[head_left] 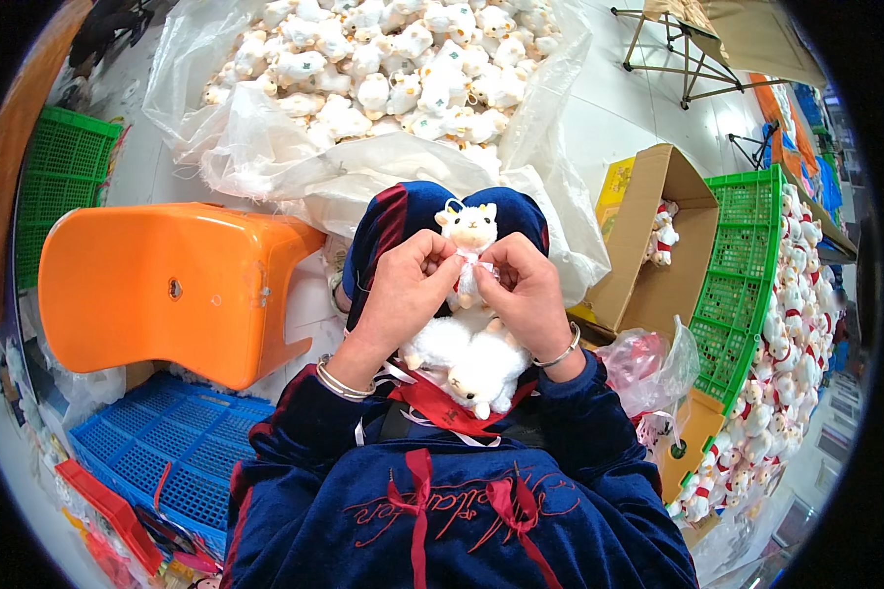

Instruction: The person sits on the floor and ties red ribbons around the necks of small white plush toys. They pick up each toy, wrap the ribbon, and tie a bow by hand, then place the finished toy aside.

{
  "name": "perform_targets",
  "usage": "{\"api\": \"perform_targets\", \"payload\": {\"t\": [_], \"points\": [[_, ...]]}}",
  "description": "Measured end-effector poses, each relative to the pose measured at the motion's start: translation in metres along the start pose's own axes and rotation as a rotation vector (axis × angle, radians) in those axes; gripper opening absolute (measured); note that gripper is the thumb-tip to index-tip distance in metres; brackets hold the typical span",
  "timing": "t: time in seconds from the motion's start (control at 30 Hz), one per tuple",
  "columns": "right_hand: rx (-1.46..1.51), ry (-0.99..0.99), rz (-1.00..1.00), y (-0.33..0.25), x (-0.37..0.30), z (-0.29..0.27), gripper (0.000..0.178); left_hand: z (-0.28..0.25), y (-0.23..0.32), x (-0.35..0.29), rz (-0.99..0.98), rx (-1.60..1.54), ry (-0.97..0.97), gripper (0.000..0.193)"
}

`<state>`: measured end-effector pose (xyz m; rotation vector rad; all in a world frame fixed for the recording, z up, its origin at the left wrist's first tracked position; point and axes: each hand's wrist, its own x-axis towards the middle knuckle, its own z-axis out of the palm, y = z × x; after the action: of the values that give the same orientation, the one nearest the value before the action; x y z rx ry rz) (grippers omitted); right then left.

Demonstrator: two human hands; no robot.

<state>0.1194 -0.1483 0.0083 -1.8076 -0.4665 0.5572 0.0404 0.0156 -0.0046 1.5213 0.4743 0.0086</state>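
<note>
A small white plush animal [471,226] with a loop on its head stands upright over my lap, facing up. At its neck is a thin white ribbon [473,260]. My left hand [408,283] pinches the ribbon from one side, thumb against fingertips. My right hand [526,291] pinches it from the other side. Fingers hide part of the ribbon, so whether it is knotted I cannot tell. More white plush animals [483,371] lie in my lap below the hands. Beneath them are a red cloth [442,404] and loose white ribbon strands.
Ahead lies a large clear plastic bag [295,172] heaped with white plush animals [373,69]. An orange stool [157,285] and blue crate [182,442] are at left. At right are a cardboard box [648,236], a green crate [742,275] and more plush animals [781,363].
</note>
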Motion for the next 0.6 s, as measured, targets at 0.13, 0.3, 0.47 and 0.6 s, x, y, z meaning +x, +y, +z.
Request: {"api": "perform_targets", "payload": {"t": [0.13, 0.3, 0.47, 0.6], "points": [[0.033, 0.013, 0.033, -0.001, 0.0, -0.001, 0.009, 0.0, 0.001, -0.001, 0.009, -0.008, 0.011, 0.011], [-0.088, 0.063, -0.049, -0.009, 0.002, 0.003, 0.01, 0.001, 0.002, -0.002, 0.017, -0.029, -0.014, 0.01], [-0.218, 0.046, -0.039, -0.02, 0.005, 0.001, 0.012, 0.001, 0.0, -0.002, 0.037, -0.054, -0.037, 0.01], [-0.217, 0.034, -0.033, -0.021, 0.006, 0.001, 0.012, 0.001, -0.003, -0.001, 0.036, -0.076, -0.038, 0.008]]}}
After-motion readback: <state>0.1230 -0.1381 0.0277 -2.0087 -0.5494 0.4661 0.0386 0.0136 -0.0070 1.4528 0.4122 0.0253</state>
